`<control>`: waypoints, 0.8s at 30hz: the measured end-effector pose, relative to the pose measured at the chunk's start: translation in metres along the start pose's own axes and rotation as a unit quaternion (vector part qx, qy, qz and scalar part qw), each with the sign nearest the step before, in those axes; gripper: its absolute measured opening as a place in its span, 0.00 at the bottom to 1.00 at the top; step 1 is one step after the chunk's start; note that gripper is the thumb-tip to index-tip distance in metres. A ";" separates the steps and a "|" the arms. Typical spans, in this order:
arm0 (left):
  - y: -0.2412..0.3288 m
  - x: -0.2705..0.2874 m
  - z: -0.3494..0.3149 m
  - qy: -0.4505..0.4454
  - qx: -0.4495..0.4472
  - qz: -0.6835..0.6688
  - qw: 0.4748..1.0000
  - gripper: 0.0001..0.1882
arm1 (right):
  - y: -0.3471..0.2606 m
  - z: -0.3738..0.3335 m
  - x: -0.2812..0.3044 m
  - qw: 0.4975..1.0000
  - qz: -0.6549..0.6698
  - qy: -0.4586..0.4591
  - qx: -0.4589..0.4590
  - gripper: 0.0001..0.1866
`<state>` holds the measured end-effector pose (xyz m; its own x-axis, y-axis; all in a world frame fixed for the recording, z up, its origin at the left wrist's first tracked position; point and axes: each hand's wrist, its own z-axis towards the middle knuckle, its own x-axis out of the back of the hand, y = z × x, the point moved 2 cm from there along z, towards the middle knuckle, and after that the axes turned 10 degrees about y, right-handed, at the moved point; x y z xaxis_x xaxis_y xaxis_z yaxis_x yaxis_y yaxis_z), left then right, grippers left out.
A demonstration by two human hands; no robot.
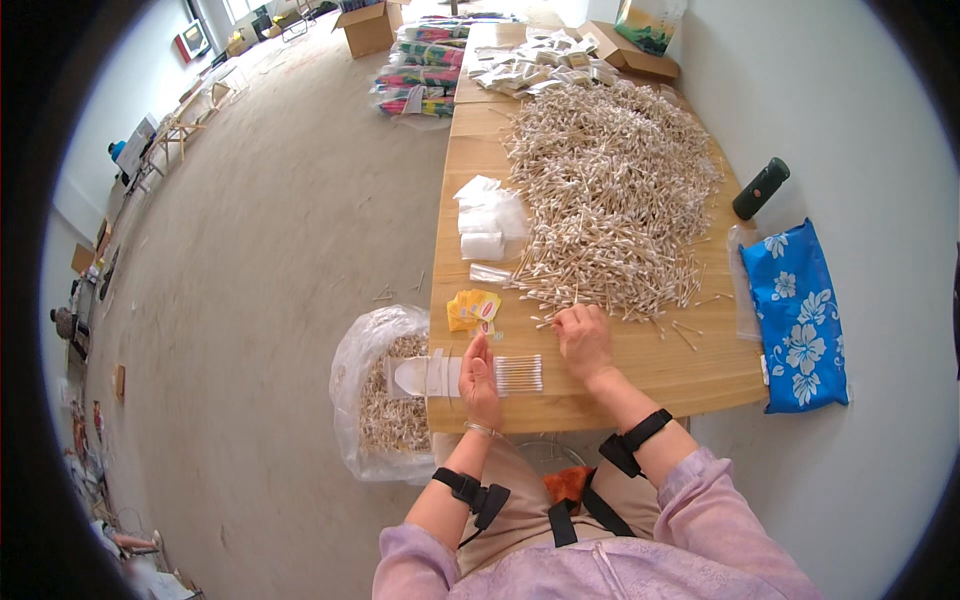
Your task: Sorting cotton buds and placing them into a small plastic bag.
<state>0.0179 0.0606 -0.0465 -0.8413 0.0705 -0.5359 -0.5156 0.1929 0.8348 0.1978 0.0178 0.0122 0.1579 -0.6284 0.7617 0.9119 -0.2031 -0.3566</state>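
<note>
Shows left hand (480,388) open, nearly straight-fingered, just left of swab row (519,373); shows right hand (585,342) curled at swab pile (615,200) ahead, cannot tell if gripping.

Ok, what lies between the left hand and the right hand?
In the head view: a flat row of white-tipped cotton swabs, then bare light wooden table.

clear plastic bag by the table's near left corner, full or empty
Not empty: many loose cotton swabs show inside the clear plastic bag. Seen from above, I cannot tell how deep they lie.
</note>
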 end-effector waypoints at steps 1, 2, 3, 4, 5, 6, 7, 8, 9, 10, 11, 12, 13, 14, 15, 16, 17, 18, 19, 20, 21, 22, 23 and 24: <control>0.001 -0.003 -0.001 0.004 -0.004 -0.002 1.000 0.27 | -0.005 -0.001 0.001 0.999 -0.012 -0.002 0.035 0.02; 0.002 -0.006 -0.002 0.007 -0.008 -0.005 1.000 0.27 | -0.011 -0.002 0.001 0.999 -0.013 -0.003 0.035 0.02; 0.002 -0.007 -0.002 0.008 -0.008 -0.004 1.000 0.27 | -0.020 -0.004 0.000 0.998 0.008 -0.031 0.050 0.01; 0.002 -0.007 -0.002 0.011 -0.008 -0.008 1.000 0.27 | -0.027 -0.007 -0.002 0.996 0.028 -0.059 0.065 0.02; 0.003 -0.006 -0.002 0.015 -0.009 -0.012 1.000 0.27 | -0.030 -0.011 -0.004 0.996 0.029 -0.059 0.065 0.02; 0.001 -0.004 -0.001 0.016 -0.011 -0.012 1.000 0.27 | -0.033 -0.014 -0.008 0.994 0.041 -0.082 0.064 0.02; -0.002 -0.002 0.001 0.018 0.001 -0.016 1.000 0.27 | -0.034 -0.016 -0.012 0.991 0.052 -0.104 0.062 0.03; -0.004 0.001 0.003 0.020 0.014 -0.021 0.999 0.27 | -0.035 -0.019 -0.013 0.991 0.054 -0.104 0.064 0.03; -0.004 0.001 0.003 0.022 0.013 -0.021 0.999 0.27 | -0.035 -0.020 -0.013 0.991 0.073 -0.097 0.053 0.02; -0.004 0.000 0.003 0.011 0.007 -0.013 1.000 0.27 | -0.036 -0.022 -0.013 0.991 0.092 -0.090 0.042 0.01; -0.003 -0.001 0.003 0.000 0.002 -0.006 1.000 0.27 | -0.036 -0.023 -0.013 0.991 0.093 -0.091 0.042 0.01; -0.002 -0.003 0.003 0.000 0.002 -0.006 1.000 0.27 | -0.036 -0.024 -0.011 0.991 0.098 -0.089 0.030 0.02; 0.000 -0.004 0.001 0.000 0.005 -0.002 1.000 0.26 | -0.037 -0.024 -0.009 0.991 0.104 -0.087 0.018 0.02; 0.001 -0.006 0.001 0.000 0.007 0.001 1.000 0.26 | -0.037 -0.026 -0.007 0.991 0.103 -0.087 0.017 0.02; 0.000 -0.003 0.001 0.001 0.007 0.002 1.000 0.26 | -0.039 -0.027 -0.004 0.990 0.123 -0.067 -0.002 0.04; -0.001 0.000 0.003 -0.003 0.004 0.006 1.000 0.26 | -0.041 -0.029 -0.002 0.988 0.143 -0.046 -0.021 0.07; -0.001 0.003 0.003 -0.007 0.001 0.011 1.000 0.26 | -0.043 -0.033 -0.006 0.988 0.144 -0.046 -0.021 0.07; -0.002 0.001 0.004 -0.009 0.003 0.010 1.000 0.26 | -0.043 -0.036 -0.009 0.977 0.205 -0.019 -0.049 0.10; -0.002 -0.001 0.004 -0.014 0.003 0.014 1.000 0.26 | -0.042 -0.039 -0.012 0.961 0.265 0.008 -0.077 0.14; -0.002 -0.003 0.004 -0.019 0.003 0.017 1.000 0.26 | -0.041 -0.043 -0.014 0.962 0.263 0.010 -0.078 0.14; -0.001 -0.003 0.004 -0.018 0.002 0.018 1.000 0.26 | -0.043 -0.045 -0.016 0.945 0.307 0.013 -0.113 0.16; 0.000 -0.002 0.004 -0.024 0.001 0.027 0.999 0.26 | -0.044 -0.046 -0.017 0.925 0.350 0.017 -0.149 0.18; 0.000 -0.002 0.004 -0.031 0.000 0.035 0.999 0.26 | -0.046 -0.046 -0.019 0.924 0.351 0.016 -0.149 0.18; 0.000 -0.001 0.005 -0.030 -0.001 0.036 0.999 0.26 | -0.049 -0.046 -0.020 0.920 0.358 0.021 -0.157 0.18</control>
<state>0.0195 0.0650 -0.0464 -0.8650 0.1429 -0.4811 -0.4546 0.1827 0.8717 0.1326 0.0060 -0.0107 0.6550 -0.7124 0.2520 0.4251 0.0717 -0.9023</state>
